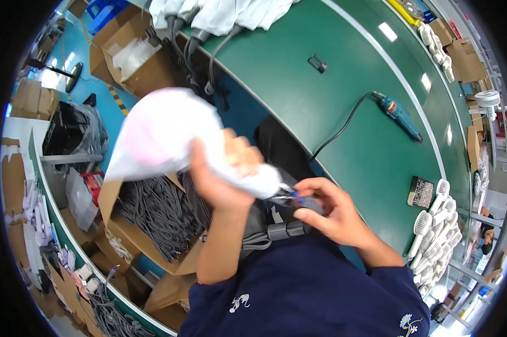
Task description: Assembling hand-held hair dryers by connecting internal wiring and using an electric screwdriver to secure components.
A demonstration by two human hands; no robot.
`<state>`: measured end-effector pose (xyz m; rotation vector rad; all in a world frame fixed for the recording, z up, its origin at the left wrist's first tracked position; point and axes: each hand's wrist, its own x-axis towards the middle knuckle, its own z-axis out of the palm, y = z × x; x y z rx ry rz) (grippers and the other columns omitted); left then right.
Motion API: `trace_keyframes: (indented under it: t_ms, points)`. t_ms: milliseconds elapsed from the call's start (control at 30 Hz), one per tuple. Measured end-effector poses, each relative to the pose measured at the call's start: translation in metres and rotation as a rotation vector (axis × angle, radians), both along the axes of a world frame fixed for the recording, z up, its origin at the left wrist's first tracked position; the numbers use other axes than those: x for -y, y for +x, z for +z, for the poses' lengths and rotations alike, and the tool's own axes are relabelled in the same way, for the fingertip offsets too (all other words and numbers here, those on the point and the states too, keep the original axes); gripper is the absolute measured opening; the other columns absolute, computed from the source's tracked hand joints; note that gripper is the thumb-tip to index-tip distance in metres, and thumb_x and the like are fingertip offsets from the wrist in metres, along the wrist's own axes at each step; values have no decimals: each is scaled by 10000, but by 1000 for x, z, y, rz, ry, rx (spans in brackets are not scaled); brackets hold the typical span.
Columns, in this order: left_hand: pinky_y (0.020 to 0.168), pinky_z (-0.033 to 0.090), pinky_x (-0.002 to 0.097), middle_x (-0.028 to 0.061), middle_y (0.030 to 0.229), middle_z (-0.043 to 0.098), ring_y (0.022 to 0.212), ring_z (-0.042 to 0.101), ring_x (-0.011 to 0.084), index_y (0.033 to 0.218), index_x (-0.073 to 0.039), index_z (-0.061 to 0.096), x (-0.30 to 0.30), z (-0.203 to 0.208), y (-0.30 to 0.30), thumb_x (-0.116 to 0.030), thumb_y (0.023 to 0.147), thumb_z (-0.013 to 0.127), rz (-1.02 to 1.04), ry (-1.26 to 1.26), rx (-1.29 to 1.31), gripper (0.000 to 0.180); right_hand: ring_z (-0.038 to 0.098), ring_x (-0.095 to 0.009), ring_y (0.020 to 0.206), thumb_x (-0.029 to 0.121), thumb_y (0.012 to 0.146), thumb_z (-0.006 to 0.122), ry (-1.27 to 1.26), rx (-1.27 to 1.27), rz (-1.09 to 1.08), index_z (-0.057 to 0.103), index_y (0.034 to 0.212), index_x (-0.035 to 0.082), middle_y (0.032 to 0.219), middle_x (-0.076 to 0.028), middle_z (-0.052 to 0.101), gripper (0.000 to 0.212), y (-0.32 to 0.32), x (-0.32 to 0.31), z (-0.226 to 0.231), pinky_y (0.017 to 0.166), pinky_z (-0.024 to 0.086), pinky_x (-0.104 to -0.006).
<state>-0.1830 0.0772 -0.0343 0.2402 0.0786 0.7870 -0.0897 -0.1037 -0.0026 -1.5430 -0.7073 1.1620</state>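
My left hand [222, 180] is wrapped round the narrow handle of a white-wrapped appliance [169, 129]. Its wide, pinkish upper end is smeared by motion, so I cannot tell its exact kind. Loose wires [286, 195], some of them blue, come out of the handle's lower end. Between thumb and fingers, my right hand [340, 216] pinches the dark grey cord end [311, 205] right beside those wires. A bundled grey cord [259, 241] lies across my lap, just under both hands.
An open carton of grey cords [158, 216] stands at my left. On the green table [298, 95] are a teal electric screwdriver [399, 117], a small black clip-like part [317, 63], a dark block [419, 192] and a pile of white brush-like parts [436, 236]. White-wrapped pieces with cords [220, 17] lie at the far edge.
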Motion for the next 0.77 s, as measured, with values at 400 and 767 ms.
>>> trace_keyframes:
  t_ms: [400, 767]
  points:
    - [865, 511, 397, 115, 957, 615, 934, 609, 235, 1062, -25, 554, -7, -28, 142, -422, 918, 549, -370, -57, -157, 422, 369, -18, 467, 201, 928, 610, -21, -160, -454, 531, 1102, -19, 842, -50, 612, 292, 57, 8, -21, 415, 304, -188]
    - [1095, 333, 442, 230, 1417, 370, 1280, 437, 344, 1428, 71, 170, 58, 22, 58, -131, 920, 586, -472, 287, -586, 687, 570, -76, 893, 158, 914, 630, 204, -62, -391, 542, 1164, -2, 1033, -63, 609, 311, 63, -1, -35, 797, 448, -169]
